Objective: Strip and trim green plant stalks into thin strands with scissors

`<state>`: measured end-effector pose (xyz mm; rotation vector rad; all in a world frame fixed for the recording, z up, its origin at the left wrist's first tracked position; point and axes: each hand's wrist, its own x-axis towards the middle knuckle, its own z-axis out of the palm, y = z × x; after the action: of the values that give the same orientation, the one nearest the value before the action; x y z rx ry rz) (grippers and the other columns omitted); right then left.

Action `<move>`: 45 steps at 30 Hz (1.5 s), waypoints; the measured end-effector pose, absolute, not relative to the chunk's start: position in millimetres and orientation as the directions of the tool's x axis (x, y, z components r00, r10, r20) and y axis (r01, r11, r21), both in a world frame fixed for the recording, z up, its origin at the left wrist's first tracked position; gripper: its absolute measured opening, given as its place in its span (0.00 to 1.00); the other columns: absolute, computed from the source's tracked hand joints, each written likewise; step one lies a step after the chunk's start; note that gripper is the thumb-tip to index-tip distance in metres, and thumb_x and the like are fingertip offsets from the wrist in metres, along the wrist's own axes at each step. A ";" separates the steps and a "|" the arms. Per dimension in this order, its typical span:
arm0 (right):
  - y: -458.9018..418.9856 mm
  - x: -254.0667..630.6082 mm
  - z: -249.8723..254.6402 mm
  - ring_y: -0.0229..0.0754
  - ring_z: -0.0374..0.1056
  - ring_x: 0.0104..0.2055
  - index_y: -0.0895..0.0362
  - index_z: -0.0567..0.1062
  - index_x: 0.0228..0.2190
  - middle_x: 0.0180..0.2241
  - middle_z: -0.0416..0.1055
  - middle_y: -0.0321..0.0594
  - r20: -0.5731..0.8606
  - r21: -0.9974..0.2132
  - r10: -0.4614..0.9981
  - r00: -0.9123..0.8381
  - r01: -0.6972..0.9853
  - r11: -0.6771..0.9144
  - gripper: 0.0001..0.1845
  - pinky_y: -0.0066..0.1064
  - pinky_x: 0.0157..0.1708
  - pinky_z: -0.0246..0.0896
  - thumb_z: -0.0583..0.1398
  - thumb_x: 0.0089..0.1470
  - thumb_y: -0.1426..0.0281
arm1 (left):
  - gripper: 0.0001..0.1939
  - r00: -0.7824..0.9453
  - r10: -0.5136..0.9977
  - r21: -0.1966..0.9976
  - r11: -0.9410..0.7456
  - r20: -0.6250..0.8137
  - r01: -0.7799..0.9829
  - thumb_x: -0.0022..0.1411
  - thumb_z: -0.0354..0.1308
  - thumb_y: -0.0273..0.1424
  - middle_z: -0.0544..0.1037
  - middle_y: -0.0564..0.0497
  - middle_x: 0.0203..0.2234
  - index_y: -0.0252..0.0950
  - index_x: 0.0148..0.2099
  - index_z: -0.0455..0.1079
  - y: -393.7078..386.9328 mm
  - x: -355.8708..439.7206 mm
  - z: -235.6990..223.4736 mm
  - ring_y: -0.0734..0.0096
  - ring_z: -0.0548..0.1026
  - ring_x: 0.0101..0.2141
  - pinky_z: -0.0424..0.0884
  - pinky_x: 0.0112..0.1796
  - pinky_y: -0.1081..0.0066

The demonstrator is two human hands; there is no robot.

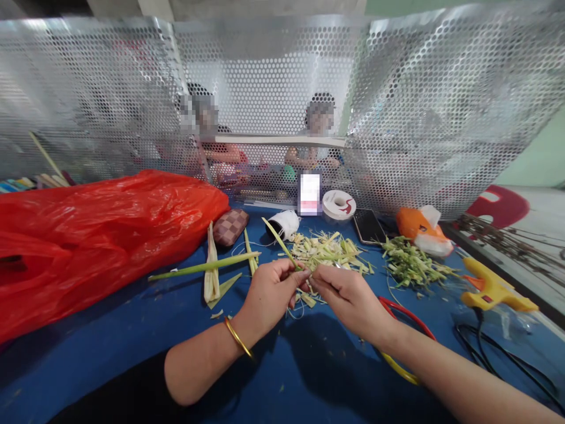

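Observation:
Above the blue table, my left hand is pinched on a slim green stalk, which slants up and away to the left. Close against it, my right hand has its fingers curled at the stalk's lower end. A small shiny bit shows above those fingers, but what they hold is hidden. Behind both hands lies a pile of pale green trimmings. To the left are a long green stalk and a folded pale husk-like leaf. A spool of white thread lies on its side nearby.
A large red plastic bag covers the left side, beside a checkered pouch. Rightward are a ribbon roll, a phone, green clippings, an orange tissue pack and a yellow glue gun. A perforated metal screen stands behind.

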<state>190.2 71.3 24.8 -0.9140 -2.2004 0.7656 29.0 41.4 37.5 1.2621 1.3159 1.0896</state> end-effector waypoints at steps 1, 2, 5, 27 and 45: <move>69.9 190.5 26.2 0.33 0.51 0.22 0.55 0.57 0.20 0.19 0.56 0.30 0.336 -0.692 0.756 -0.562 0.397 0.603 0.16 0.26 0.23 0.47 0.51 0.59 0.70 | 0.08 0.003 0.999 0.988 0.046 -0.047 0.147 0.59 0.55 0.33 0.73 0.54 0.21 0.32 0.33 0.70 41.1 29.0 37.8 0.83 0.62 0.14 0.56 0.16 0.78; 68.2 190.8 27.6 0.33 0.50 0.22 0.55 0.56 0.20 0.19 0.54 0.30 0.343 -0.689 0.752 -0.563 0.393 0.609 0.16 0.26 0.23 0.46 0.50 0.59 0.70 | 0.09 -0.008 0.999 0.985 0.033 -0.033 0.168 0.59 0.55 0.33 0.73 0.54 0.21 0.32 0.32 0.70 40.7 29.1 38.1 0.83 0.62 0.14 0.56 0.16 0.78; 63.2 190.5 30.7 0.34 0.49 0.22 0.54 0.55 0.20 0.19 0.54 0.30 0.362 -0.705 0.742 -0.563 0.356 0.614 0.16 0.27 0.23 0.46 0.49 0.60 0.70 | 0.11 -0.030 0.999 0.979 0.018 -0.013 0.202 0.60 0.54 0.33 0.72 0.53 0.19 0.33 0.28 0.69 40.0 29.7 38.6 0.82 0.61 0.15 0.55 0.16 0.78; 81.0 189.0 23.5 0.35 0.59 0.17 0.57 0.69 0.19 0.15 0.64 0.34 -0.027 -0.984 0.937 -0.348 0.173 0.036 0.21 0.29 0.22 0.55 0.57 0.53 0.55 | 0.12 0.112 0.974 0.967 0.177 -0.199 0.182 0.56 0.57 0.37 0.67 0.55 0.17 0.34 0.27 0.71 41.7 29.1 37.9 0.77 0.60 0.20 0.53 0.23 0.73; 62.6 187.1 44.2 0.32 0.55 0.19 0.57 0.70 0.19 0.16 0.61 0.31 0.124 -0.964 0.891 -0.438 0.160 0.213 0.10 0.25 0.18 0.51 0.60 0.48 0.68 | 0.19 0.405 0.898 0.951 0.045 -0.173 0.307 0.58 0.55 0.37 0.67 0.55 0.13 0.35 0.18 0.69 23.6 38.0 43.6 0.77 0.59 0.19 0.54 0.24 0.73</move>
<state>187.1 62.6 44.2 -0.9827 -1.7642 1.2773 38.0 23.6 43.6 1.5078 1.1228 0.6412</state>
